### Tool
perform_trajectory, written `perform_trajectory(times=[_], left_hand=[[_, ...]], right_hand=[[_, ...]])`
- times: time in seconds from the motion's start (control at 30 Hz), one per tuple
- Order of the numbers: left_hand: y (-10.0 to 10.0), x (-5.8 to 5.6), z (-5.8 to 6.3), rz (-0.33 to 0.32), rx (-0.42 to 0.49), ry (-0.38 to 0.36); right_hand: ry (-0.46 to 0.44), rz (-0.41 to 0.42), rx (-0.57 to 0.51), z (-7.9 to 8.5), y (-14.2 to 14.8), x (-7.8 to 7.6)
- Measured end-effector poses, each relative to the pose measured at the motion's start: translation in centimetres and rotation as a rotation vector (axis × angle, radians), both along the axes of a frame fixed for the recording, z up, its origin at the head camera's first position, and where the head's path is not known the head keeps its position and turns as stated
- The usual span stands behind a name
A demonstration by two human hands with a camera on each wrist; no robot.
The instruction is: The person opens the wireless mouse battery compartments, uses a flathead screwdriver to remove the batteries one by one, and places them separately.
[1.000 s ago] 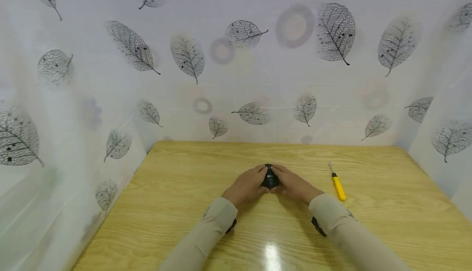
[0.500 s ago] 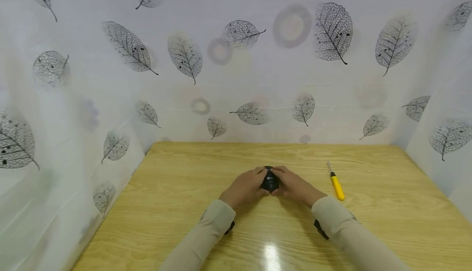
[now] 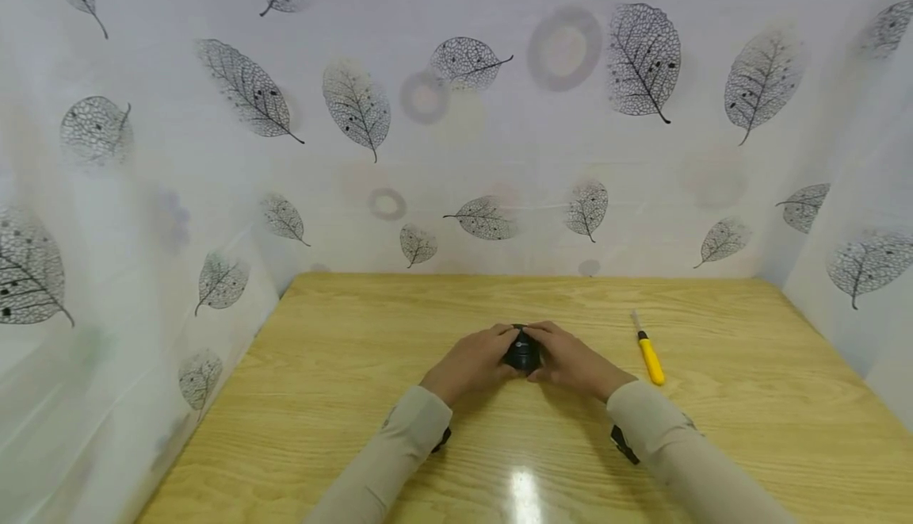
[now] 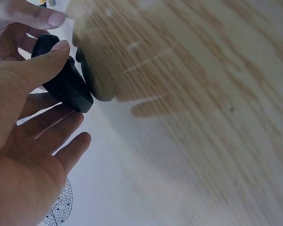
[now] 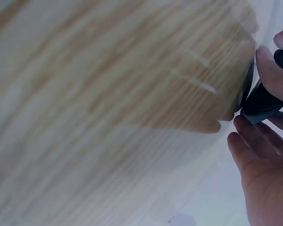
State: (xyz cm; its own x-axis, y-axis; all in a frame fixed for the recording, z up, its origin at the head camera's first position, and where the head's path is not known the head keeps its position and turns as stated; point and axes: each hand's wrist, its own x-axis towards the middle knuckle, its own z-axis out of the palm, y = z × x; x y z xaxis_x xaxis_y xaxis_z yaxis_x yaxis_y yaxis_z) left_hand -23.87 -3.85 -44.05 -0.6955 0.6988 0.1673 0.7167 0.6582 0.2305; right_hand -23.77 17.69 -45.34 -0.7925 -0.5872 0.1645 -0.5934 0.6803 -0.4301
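A small black computer mouse [image 3: 523, 353] is held between both hands near the middle of the wooden table [image 3: 342, 334]. The left hand [image 3: 472, 361] grips its left side, with the thumb [image 4: 56, 54] on the near side and fingers beyond. From the opposite side the right hand [image 3: 576, 361] holds it in the same manner, its thumb [image 5: 273, 77] visible in the right wrist view. Ribbed lines mark the side of the mouse [image 4: 70, 87] in the left wrist view. Its lower edge is at or very close to the glossy tabletop; contact is hard to tell.
A screwdriver [image 3: 651, 359] with a yellow handle lies on the table to the right of the right hand. Behind and beside the table hangs a pale curtain [image 3: 499, 151] printed with dark leaves. The table's back edge [image 3: 442, 274] meets it.
Both hands have drawn the mouse slightly toward the person while keeping hold of it. The view has shifted a little; the screwdriver lies as before.
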Motion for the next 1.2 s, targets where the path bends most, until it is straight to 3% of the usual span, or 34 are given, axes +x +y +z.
perform_trajectory(times=[0.4,0.57,1.07,1.2], left_hand=[[0.0,-0.01,0.19,-0.009,-0.043,-0.055],[0.05,0.06,0.38,-0.001,0.016,-0.085],[-0.16,0.34,0.59,-0.052,0.115,-0.08],[-0.03,0.26,0.48,-0.034,0.123,-0.076]], right_hand=[[-0.004,0.03,-0.056,-0.16,0.65,0.21],[-0.027,0.042,-0.084,0.21,0.92,0.59],[-0.033,0.051,-0.15,0.48,0.84,0.63],[-0.051,0.065,-0.169,0.56,0.9,0.65]])
